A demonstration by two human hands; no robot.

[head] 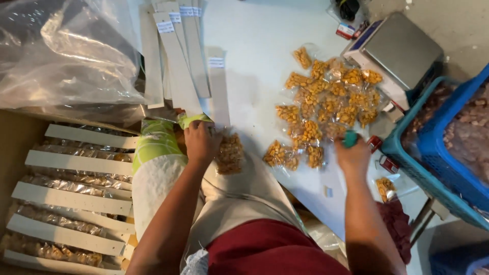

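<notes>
A small clear bag of golden snack pieces (pixel 230 153) is held against the white tabletop (pixel 265 46) by the left hand (pixel 201 142), its fingers curled closed around the bag's top edge, just below a long pale cardboard strip (pixel 218 86). A small teal tool (pixel 350 138), possibly a stapler though too little of it is shown to be sure, is gripped by the right hand (pixel 352 155), whose fingers are wrapped tightly about it. A loose heap of similar filled bags (pixel 326 102) is seen between the hands and a grey digital scale (pixel 395 51) at the table's far corner. More cardboard strips (pixel 175 51) are fanned out beyond the left hand, while finished strips hung with bags are laid in rows in a cardboard box (pixel 66 203) at the person's left. A blue plastic crate (pixel 433 153) of paler pieces is set at the right edge, and a large crumpled clear plastic sack (pixel 61 51) is piled at top left.

Several risks can be judged from this arrangement. The held bag could be fastened crooked if the strip is shifted under the hand. Fingertips so near the joining point could be pinched. One bag (pixel 385 187) near the table's right edge could be knocked to the floor by a passing forearm.
</notes>
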